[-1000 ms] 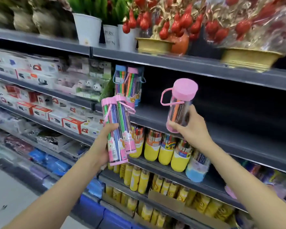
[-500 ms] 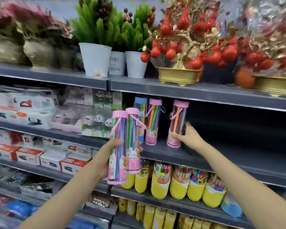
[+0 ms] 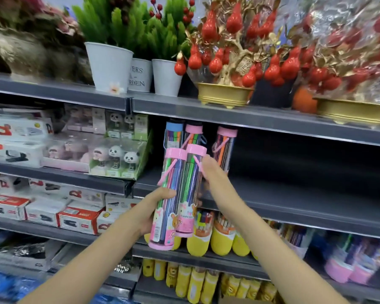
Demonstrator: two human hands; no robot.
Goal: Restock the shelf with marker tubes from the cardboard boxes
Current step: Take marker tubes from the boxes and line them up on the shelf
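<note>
Fingers of the left hand [image 3: 150, 212] curled round two pink-capped marker tubes [image 3: 176, 198], held upright side by side before the dark shelf [image 3: 294, 200]. The right hand [image 3: 214, 174] gripped the right-hand tube near its top, fingers wrapped behind it. Three more tubes [image 3: 225, 148] stood on that shelf behind, close beside boxed panda toys [image 3: 119, 156].

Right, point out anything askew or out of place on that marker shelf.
Nothing stands out. The three clear, capped marker tubes on the dark metal shelf stand upright. The left hand grips two pink-capped tubes, tilted only because held; the right hand reaches for one.
</note>
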